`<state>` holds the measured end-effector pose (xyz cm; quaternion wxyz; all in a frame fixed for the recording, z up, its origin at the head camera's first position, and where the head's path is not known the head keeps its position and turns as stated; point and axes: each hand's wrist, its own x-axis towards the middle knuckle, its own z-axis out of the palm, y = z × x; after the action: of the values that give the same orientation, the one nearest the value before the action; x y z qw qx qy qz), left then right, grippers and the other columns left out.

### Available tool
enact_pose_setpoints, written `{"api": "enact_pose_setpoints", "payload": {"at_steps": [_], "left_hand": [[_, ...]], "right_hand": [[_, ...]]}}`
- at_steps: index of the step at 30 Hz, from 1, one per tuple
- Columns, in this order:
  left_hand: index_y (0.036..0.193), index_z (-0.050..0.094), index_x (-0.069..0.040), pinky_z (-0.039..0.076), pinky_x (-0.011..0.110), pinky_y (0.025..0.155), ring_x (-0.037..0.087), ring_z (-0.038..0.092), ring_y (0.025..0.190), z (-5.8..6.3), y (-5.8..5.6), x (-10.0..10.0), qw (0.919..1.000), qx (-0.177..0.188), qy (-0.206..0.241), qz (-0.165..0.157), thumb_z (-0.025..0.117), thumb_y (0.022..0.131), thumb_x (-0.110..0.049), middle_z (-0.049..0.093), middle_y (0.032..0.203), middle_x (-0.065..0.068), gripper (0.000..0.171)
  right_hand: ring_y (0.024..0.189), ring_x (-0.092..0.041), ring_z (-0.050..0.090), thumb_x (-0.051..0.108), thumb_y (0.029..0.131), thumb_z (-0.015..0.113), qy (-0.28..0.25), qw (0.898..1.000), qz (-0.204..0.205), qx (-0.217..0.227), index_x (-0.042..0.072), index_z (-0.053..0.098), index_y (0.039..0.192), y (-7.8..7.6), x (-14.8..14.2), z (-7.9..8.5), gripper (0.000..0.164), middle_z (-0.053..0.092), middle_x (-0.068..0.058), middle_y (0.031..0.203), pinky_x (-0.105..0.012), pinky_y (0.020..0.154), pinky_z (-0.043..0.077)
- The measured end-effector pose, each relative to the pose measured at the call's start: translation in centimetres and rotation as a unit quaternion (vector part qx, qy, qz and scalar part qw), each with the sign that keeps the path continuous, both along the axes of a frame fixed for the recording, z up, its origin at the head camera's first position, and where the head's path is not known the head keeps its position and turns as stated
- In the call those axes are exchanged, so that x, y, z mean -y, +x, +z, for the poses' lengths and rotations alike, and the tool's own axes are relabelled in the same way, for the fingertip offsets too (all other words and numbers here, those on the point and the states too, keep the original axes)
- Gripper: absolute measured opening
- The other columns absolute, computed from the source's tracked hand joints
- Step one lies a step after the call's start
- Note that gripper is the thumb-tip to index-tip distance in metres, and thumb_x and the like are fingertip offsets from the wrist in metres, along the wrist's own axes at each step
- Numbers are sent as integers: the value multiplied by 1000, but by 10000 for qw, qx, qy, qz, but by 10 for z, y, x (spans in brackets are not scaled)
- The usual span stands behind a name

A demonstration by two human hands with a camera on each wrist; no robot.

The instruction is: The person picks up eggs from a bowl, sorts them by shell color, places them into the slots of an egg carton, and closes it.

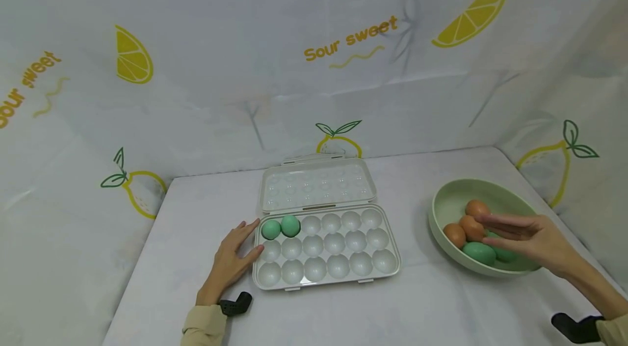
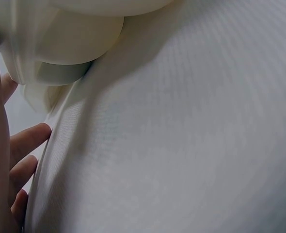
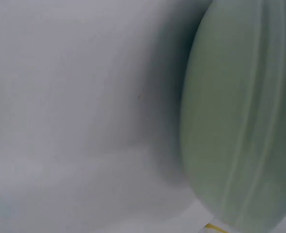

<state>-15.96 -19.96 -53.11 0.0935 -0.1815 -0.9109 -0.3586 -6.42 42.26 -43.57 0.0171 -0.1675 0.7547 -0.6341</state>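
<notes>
I've got my left hand (image 1: pixel 230 259), lower left, spread against the central egg tray (image 1: pixel 335 244), likely steadying it; two green eggs (image 1: pixel 290 226) sit inside. At right, my right hand (image 1: pixel 542 238), thumb and fingers parted, is over the bowl (image 1: pixel 447 203), which corrals loose eggs (image 1: pixel 454 235).

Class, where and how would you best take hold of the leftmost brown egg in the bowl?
Pinch the leftmost brown egg by its rounded upper sides, probably best from above: its top is uncovered and the green bowl is open, while another brown egg and a green egg crowd its right side.
</notes>
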Motion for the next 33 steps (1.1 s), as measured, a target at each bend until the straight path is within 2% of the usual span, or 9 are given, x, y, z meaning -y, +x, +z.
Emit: {"api": "enact_pose_setpoints", "payload": {"at_steps": [4, 8, 11, 15, 21, 28, 33], "left_hand": [[147, 57, -20, 32, 64, 122, 44, 47, 144, 1, 0, 0, 10000, 31, -23, 12, 76, 89, -28, 60, 148, 13, 62], [148, 57, -20, 32, 64, 122, 44, 46, 145, 1, 0, 0, 10000, 47, -3, 9, 76, 89, -28, 60, 148, 13, 62], [148, 57, -19, 31, 65, 122, 45, 46, 145, 2, 1, 0, 10000, 82, 22, 14, 76, 89, -28, 60, 148, 14, 62], [148, 56, -20, 31, 64, 122, 45, 45, 145, 2, 1, 0, 9999, 129, 27, 20, 76, 89, -28, 59, 149, 14, 62], [148, 56, -19, 30, 64, 123, 44, 46, 145, 2, 1, -1, 9999, 157, 17, 24, 76, 89, -28, 59, 149, 13, 62], [148, 56, -19, 29, 64, 124, 45, 45, 146, 2, 1, -2, 9998, 200, 34, 10, 76, 90, -28, 59, 149, 14, 63], [148, 56, -19, 29, 65, 123, 45, 45, 145, 2, 2, -1, 9998, 191, 23, 44, 75, 89, -28, 58, 150, 15, 63]], "right_hand": [[114, 2, 70, -26, 85, 61, 540, 9985, -70, 0, -8, 64, 131, 0, -6, -2, 50, 73, 15, 127, -13, 88, 59], [110, 7, 69, -16, 87, 67, 1501, 9880, -346, 73, -8, 65, 129, 1, -5, 0, 44, 73, 22, 122, -10, 85, 58], [111, 9, 68, -12, 88, 70, 1757, 9838, -319, 165, -9, 65, 129, 0, -4, 0, 41, 73, 22, 121, -9, 86, 57], [110, 8, 68, -12, 86, 71, 1749, 9844, -152, 152, -10, 66, 126, -2, -4, -2, 40, 75, 19, 120, -10, 85, 58], [108, 12, 66, -11, 83, 75, 1981, 9801, -91, -94, -5, 72, 120, -2, -3, -8, 37, 77, 17, 115, -9, 80, 58], [103, 15, 65, -11, 74, 82, 2161, 9747, -118, -564, 1, 78, 111, -3, -2, -12, 39, 73, 25, 111, -8, 76, 58], [102, 14, 65, -9, 72, 85, 2244, 9729, 7, -562, 2, 78, 111, -6, 0, -14, 41, 68, 27, 111, -9, 76, 59]]}}
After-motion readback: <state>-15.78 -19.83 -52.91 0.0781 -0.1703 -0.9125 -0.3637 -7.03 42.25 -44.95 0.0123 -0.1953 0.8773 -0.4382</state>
